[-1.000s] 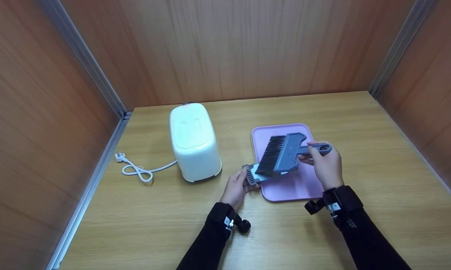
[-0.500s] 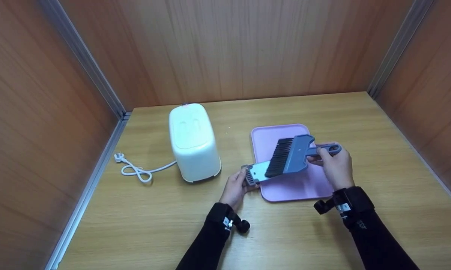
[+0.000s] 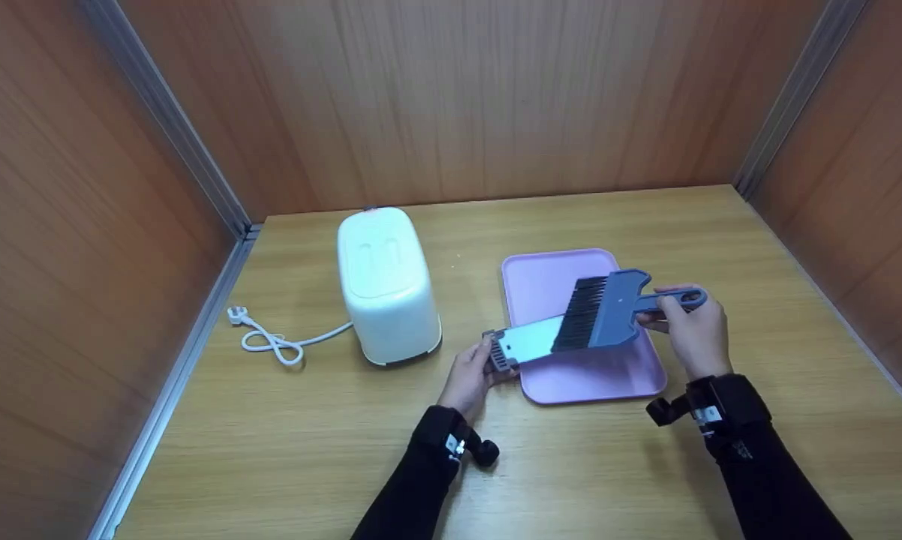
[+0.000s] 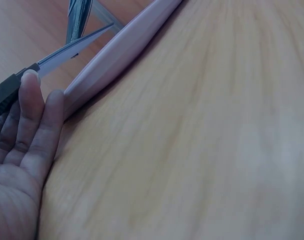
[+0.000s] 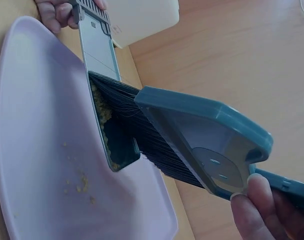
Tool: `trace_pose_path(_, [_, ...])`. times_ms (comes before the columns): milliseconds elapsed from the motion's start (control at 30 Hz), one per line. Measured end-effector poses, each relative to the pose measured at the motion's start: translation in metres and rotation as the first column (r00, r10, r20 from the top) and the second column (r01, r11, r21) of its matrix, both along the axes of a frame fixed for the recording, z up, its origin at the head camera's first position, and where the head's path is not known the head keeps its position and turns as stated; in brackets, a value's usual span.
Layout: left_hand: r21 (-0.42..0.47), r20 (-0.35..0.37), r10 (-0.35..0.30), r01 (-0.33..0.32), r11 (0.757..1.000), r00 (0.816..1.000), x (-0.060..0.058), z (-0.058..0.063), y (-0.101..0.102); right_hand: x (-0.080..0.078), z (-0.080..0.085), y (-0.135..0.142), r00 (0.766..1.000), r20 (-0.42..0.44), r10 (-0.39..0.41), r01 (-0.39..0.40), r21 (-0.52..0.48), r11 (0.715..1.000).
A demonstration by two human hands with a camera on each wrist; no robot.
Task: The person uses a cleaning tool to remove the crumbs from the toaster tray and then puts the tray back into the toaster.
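My left hand (image 3: 466,381) grips the slotted grey end of a long, shallow metal crumb tray (image 3: 530,341), which slants over a purple tray (image 3: 571,386). In my right hand (image 3: 693,334) is the looped handle of a blue-grey brush (image 3: 620,309). Its black bristles (image 3: 580,311) lie across the crumb tray's right part, covering its far end in the head view. Yellowish crumbs (image 5: 103,107) sit along the crumb tray's edge in the right wrist view. More crumbs (image 5: 83,184) lie scattered on the purple tray below.
A white toaster with a closed top (image 3: 383,292) stands on the wooden table (image 3: 331,450) to the left. Its white cord (image 3: 278,343) lies looped, with the plug (image 3: 238,315) further left. Wood panels (image 3: 496,97) enclose the back and sides.
My right hand has drawn the brush rightward along the crumb tray, from near its grey end toward its far end, uncovering more metal. My left hand stays almost in place.
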State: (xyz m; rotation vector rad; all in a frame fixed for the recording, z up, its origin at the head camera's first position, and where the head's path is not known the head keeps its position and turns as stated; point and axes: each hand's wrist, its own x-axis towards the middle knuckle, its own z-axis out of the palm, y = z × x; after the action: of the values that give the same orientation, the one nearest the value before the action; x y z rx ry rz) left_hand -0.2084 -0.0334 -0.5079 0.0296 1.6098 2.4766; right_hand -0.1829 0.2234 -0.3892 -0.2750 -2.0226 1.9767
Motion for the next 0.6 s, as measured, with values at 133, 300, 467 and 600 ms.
trace_pose_path(133, [-0.007, 0.031, -0.09, 0.09, 0.996, 0.995, -0.033, -0.052, -0.009, -0.044, -0.062, 0.055, 0.993, 0.115, 0.029, -0.036, 0.066, 0.997])
trace_pose_path(300, [-0.004, 0.041, -0.051, 0.051, 0.999, 0.998, -0.037, -0.061, -0.005, -0.051, -0.075, 0.069, 0.996, 0.091, -0.011, 0.004, 0.073, 0.997])
trace_pose_path(467, [-0.005, 0.051, -0.048, 0.049, 0.999, 0.998, -0.035, -0.057, -0.004, -0.046, -0.07, 0.073, 0.994, 0.097, -0.055, 0.05, 0.052, 0.997])
trace_pose_path(600, [0.001, 0.062, -0.051, 0.051, 0.999, 0.997, -0.035, -0.057, -0.005, -0.043, -0.07, 0.078, 0.995, 0.079, -0.058, 0.057, 0.018, 0.998])
